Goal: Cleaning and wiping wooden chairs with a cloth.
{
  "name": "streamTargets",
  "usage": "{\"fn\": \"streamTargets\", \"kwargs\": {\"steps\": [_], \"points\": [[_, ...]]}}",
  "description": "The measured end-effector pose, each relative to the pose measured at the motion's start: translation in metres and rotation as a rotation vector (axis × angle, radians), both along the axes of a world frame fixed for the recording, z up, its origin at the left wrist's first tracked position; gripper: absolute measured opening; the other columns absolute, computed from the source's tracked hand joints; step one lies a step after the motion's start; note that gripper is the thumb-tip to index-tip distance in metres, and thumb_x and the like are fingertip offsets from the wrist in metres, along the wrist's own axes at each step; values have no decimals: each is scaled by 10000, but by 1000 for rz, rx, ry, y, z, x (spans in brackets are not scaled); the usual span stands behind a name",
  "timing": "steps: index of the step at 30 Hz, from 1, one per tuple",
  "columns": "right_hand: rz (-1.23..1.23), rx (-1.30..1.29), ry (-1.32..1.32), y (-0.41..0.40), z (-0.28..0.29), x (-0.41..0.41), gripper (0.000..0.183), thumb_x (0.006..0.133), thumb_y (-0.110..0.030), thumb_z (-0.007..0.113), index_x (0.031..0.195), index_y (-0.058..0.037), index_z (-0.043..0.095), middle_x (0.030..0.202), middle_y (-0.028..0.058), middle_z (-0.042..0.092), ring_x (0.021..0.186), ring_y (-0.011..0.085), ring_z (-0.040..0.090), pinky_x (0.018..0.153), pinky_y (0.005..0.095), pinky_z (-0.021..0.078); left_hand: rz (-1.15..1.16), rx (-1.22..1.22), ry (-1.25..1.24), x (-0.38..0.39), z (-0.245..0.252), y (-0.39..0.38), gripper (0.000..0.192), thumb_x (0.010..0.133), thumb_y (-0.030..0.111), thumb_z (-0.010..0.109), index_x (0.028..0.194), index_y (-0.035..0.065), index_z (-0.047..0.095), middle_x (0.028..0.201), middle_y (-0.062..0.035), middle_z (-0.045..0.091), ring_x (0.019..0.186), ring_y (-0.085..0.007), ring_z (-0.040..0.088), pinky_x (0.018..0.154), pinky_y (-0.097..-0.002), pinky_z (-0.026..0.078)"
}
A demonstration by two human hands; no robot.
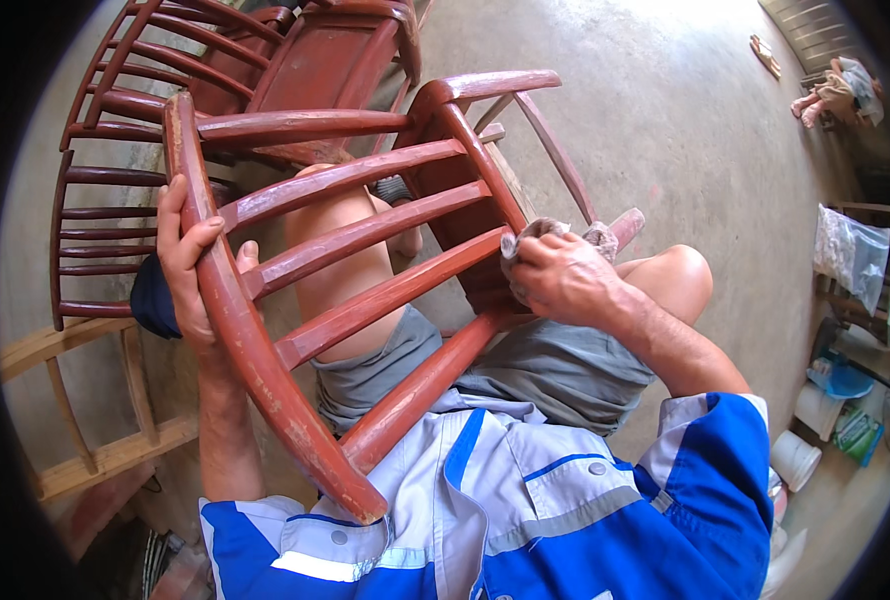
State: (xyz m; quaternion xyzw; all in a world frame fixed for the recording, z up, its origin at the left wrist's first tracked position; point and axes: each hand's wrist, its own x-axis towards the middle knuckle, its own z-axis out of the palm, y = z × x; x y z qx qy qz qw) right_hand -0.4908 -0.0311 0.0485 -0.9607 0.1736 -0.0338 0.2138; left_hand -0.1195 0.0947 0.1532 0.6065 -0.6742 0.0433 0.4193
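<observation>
A red-painted wooden chair point(385, 289) lies tilted across my lap, its slatted back towards me. My left hand point(193, 262) grips the worn top rail point(238, 315) of the back, fingers over one side and thumb showing on the other. In my right hand point(565, 277) is a bunched, stained cloth point(538, 236), pressed near the end of a back slat point(407, 289) where it meets the seat end. The paint on the rail is scuffed, with pale patches. The palm side of my right hand is hidden.
More red wooden chairs point(325, 67) stand at the upper left. A bare wooden frame point(114, 450) is at the left. Along the right side are a white bucket point(795, 459), a rack with a plastic bag point(854, 255), and a stool or seat holding cloths point(846, 94).
</observation>
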Motion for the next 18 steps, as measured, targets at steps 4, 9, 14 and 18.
{"fn": "streamTargets", "kwargs": {"steps": [4,9,14,18], "points": [[266,-154,450,20,-1,52,237,888,-236,629,1016,-93,769,1158,66,642,1023,236,654,866,443,510,-8,-6,-30,-2,1,-4,424,868,-45,692,1245,80,544,1530,-236,424,1429,-380,423,1164,-467,374],[184,-282,696,47,-17,79,282,894,-234,615,1078,-97,779,1226,99,651,1066,250,626,862,491,477,9,17,-18,1,-1,-1,399,860,-29,707,1205,91,549,1527,-231,429,1447,-393,401,1179,-474,352],[-2,-280,702,37,-22,35,274,912,-229,597,1067,-67,754,1152,138,638,1076,303,621,864,518,504,-33,42,-175,-8,-5,-6,343,846,-62,704,1051,138,515,1481,-218,464,1477,-431,344,1123,-487,439],[-360,10,394,8,-5,-9,215,897,-150,559,913,20,690,1073,253,620,959,408,689,778,512,584,-79,27,-142,-13,-20,-9,370,815,-73,732,1035,134,519,1443,-203,493,1475,-452,330,1093,-487,502]]}}
